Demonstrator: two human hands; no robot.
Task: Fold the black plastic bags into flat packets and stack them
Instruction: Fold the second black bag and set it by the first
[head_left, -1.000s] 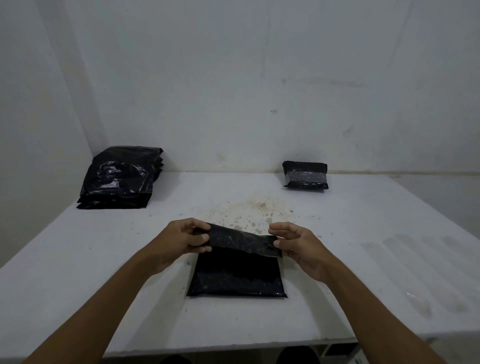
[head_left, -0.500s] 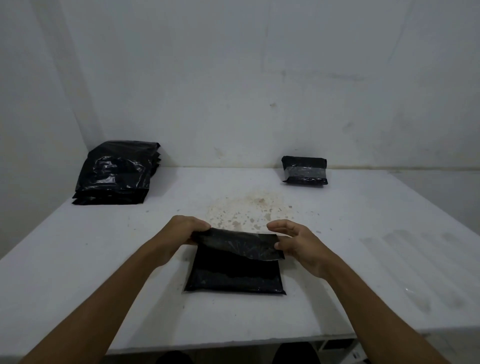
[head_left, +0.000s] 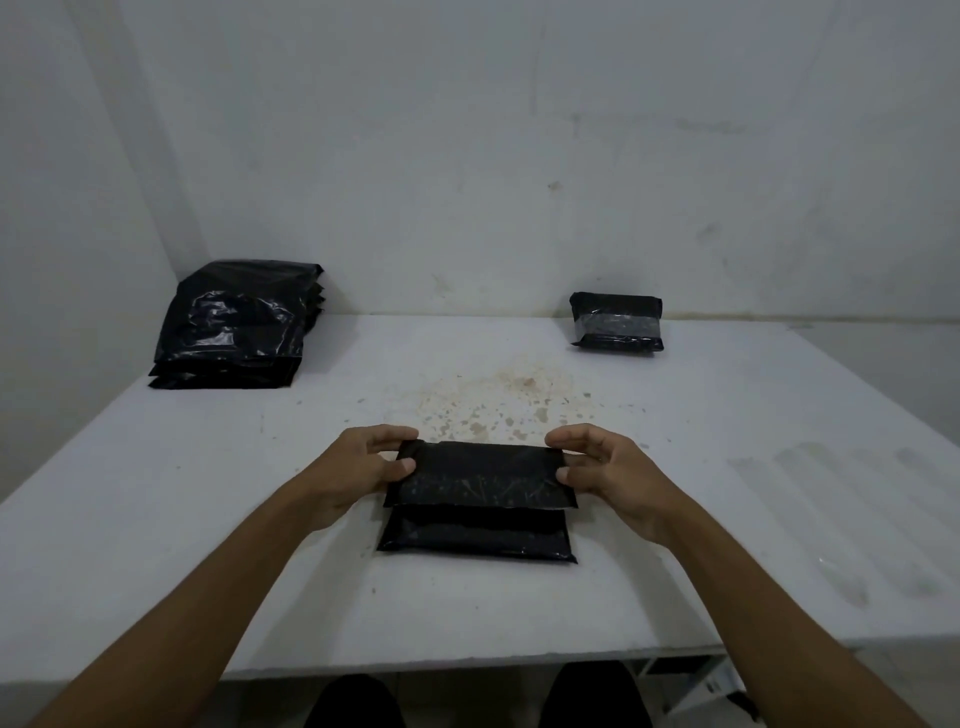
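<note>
One black bag (head_left: 478, 501) lies near the front middle of the white table (head_left: 208, 519) and is being folded. Its far part has been turned over toward the person, so that a folded flap (head_left: 480, 475) covers the upper half while the lower half (head_left: 475, 535) lies flat and uncovered. The flap is pinched at its left end by the left hand (head_left: 363, 467), thumb on top and fingers curled at the far edge, and at its right end by the right hand (head_left: 602, 467) in the same manner. The step in hand is judged to be the second fold of this bag into a packet. Next, the flap would likely need to be brought down over the uncovered half, pressed flat along the crease, and the edges kept in line, since the slick plastic may spring back when released.

A finished packet (head_left: 617, 322) is seen well apart at the far right of the table, against the wall; the folded bag would presumably be stacked there. A pile of unfolded black bags (head_left: 234, 327) sits at the far left corner, so much of the task appears to remain. A patch of brownish stains (head_left: 498, 405) is seen on the table just beyond the hands.
</note>
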